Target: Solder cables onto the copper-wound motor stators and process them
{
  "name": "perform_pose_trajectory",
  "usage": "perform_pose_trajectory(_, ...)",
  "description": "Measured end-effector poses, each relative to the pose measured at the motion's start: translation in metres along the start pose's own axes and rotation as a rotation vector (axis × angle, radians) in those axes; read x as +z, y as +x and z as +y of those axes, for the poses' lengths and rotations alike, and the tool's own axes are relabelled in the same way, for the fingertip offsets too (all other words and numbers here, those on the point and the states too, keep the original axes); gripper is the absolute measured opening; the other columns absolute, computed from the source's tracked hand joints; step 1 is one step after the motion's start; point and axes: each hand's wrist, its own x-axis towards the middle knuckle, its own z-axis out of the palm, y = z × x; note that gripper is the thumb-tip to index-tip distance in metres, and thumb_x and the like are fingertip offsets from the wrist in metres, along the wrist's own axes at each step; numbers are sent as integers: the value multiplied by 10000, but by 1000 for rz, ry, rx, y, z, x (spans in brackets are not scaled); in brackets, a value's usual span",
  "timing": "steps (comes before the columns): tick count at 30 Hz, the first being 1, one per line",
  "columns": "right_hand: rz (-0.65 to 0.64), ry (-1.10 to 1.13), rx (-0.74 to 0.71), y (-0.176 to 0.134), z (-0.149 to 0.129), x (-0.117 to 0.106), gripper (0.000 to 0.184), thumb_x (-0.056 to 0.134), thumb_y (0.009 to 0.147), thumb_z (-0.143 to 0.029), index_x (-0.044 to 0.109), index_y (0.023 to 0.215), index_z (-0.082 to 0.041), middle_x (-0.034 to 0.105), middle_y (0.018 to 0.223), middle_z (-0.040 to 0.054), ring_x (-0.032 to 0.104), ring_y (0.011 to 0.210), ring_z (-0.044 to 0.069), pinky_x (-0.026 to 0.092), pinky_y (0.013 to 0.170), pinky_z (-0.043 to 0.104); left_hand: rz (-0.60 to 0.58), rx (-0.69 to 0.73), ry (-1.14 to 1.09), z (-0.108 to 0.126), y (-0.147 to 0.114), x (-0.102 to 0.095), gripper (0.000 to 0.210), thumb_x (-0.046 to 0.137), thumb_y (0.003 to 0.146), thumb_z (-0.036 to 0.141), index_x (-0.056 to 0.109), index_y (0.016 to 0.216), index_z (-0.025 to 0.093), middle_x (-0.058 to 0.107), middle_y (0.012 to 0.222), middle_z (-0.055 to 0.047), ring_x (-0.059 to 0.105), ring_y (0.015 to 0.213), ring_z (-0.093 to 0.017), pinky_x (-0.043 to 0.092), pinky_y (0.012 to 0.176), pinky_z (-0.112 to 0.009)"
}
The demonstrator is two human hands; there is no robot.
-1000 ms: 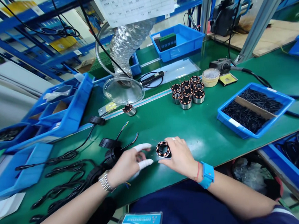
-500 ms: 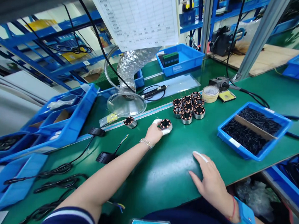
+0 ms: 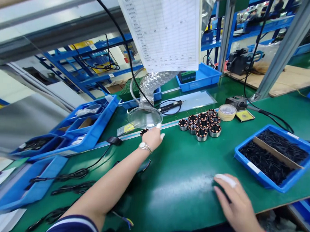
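Observation:
My left hand (image 3: 153,138) is over the green bench, thumb and index finger apart, white covers on the fingertips, with nothing seen between them. Just behind it, partly hidden by the hand, is a single motor stator (image 3: 144,131) with copper windings. To the right stands a cluster of several such stators (image 3: 203,124), close together and upright. Low on the right, my right hand (image 3: 232,196) rests near the bench top, its thumb apart from the index finger, which wears a white cover. It holds nothing.
A clear funnel hood (image 3: 145,118) on a foil duct stands beyond my left hand. A blue tray (image 3: 256,171) of black tubes is at right, a tape roll (image 3: 227,113) by the stators. Black cables (image 3: 73,188) and blue bins (image 3: 91,135) lie left. A paper sheet (image 3: 164,33) hangs overhead.
My left hand has let go of its stator, which now stands at the cluster's left side, and has moved left toward the single stator. The camera view has shifted. My right hand remains open.

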Motion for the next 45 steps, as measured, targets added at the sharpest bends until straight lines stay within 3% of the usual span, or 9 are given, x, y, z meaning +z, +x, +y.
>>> perform_pose_trajectory(3, 66, -170, 21, 29, 34, -43, 176, 533, 800, -246, 590, 965, -224, 631, 896, 73, 587, 828, 185, 481, 762, 338, -54, -96, 171, -35, -3, -17, 405, 557, 743, 336, 525, 1067, 93, 601, 970, -242, 545, 981, -379, 396, 832, -496)
perform_pose_trajectory(6, -176, -490, 162, 59, 69, -74, 200, 489, 818, -274, 667, 835, -183, 667, 842, 100, 600, 773, 207, 464, 697, 332, -129, -107, 243, -52, -1, -18, 426, 561, 724, 369, 530, 1051, 98, 612, 962, -231, 572, 934, -358, 429, 793, -444)
perform_pose_trajectory(9, -478, -622, 309, 80, 86, -83, 261, 454, 819, -253, 673, 928, -166, 669, 941, 115, 613, 845, 227, 449, 734, 334, -173, -38, 247, -50, -4, -12, 488, 509, 745, 428, 515, 1084, 78, 602, 978, -251, 573, 924, -367, 434, 768, -435)
perform_pose_trajectory(13, -617, -706, 393, 90, 86, -73, 280, 496, 777, -293, 656, 998, -229, 678, 914, 90, 620, 848, 250, 450, 685, 338, -239, 175, 184, -32, -37, -8, 471, 513, 744, 467, 514, 1114, 177, 627, 981, -154, 589, 895, -308, 434, 765, -376)
perform_pose_trajectory(20, -581, -706, 381, 90, 88, -66, 250, 460, 783, -271, 694, 871, -256, 686, 864, 59, 626, 796, 231, 448, 641, 316, -351, 781, -187, -1, -123, 1, 375, 602, 718, 481, 550, 1002, 241, 580, 1111, -64, 536, 1003, -219, 400, 857, -325)
perform_pose_trajectory(25, -468, -682, 332, 85, 98, -75, 250, 469, 784, -244, 703, 861, -204, 682, 921, 72, 625, 818, 236, 460, 697, 326, -494, 750, -459, 0, -148, 10, 378, 656, 701, 396, 505, 992, 208, 546, 1178, -77, 529, 1043, -207, 399, 896, -322)
perform_pose_trajectory(31, -149, -52, 444, 72, 32, -53, 271, 529, 774, -381, 676, 846, -166, 687, 827, 61, 617, 718, 183, 473, 698, 302, -571, 613, -619, -3, -148, 17, 639, 738, 609, 367, 403, 1130, 209, 557, 1159, -79, 547, 1034, -222, 420, 886, -331)
perform_pose_trajectory(36, -441, 629, 598, 51, -35, 14, 258, 529, 782, -382, 628, 807, -145, 657, 728, 36, 561, 602, 115, 457, 589, 245, -549, 621, -612, 0, -146, 18, 609, 728, 619, 387, 430, 1119, 207, 578, 1125, -73, 560, 1010, -228, 426, 867, -332)
perform_pose_trajectory(45, -517, 711, 638, 54, -45, 35, 207, 543, 769, -335, 625, 771, -144, 619, 683, 13, 512, 588, 93, 420, 578, 228, -564, 628, -588, 2, -146, 16, 583, 707, 645, 383, 441, 1136, 217, 592, 1085, -55, 578, 962, -228, 433, 828, -320)
